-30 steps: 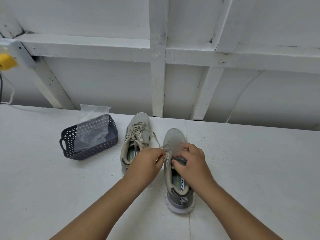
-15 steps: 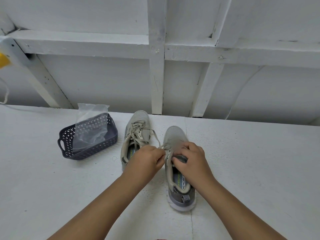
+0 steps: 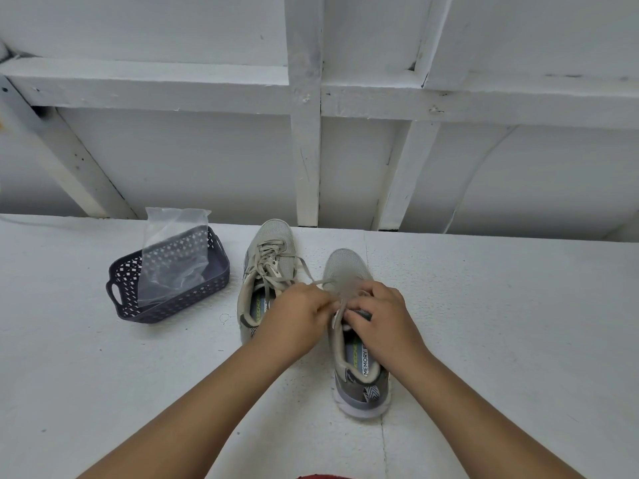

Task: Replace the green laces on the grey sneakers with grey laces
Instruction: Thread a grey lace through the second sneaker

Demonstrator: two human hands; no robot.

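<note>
Dark basket (image 3: 214, 271) on counter (image 3: 69, 357) holding clear plastic bag (image 3: 173, 261); both hands' fingers (image 3: 356, 318) pinching lace (image 3: 340, 305) over right sneaker (image 3: 345, 271).

A dark perforated plastic basket (image 3: 166, 299) with side handles sits on the white table (image 3: 501, 323), to the left. A clear plastic bag (image 3: 174, 250) stands in it, leaning against its far wall. Behind the table runs a white timber-framed wall (image 3: 304, 133).
</note>
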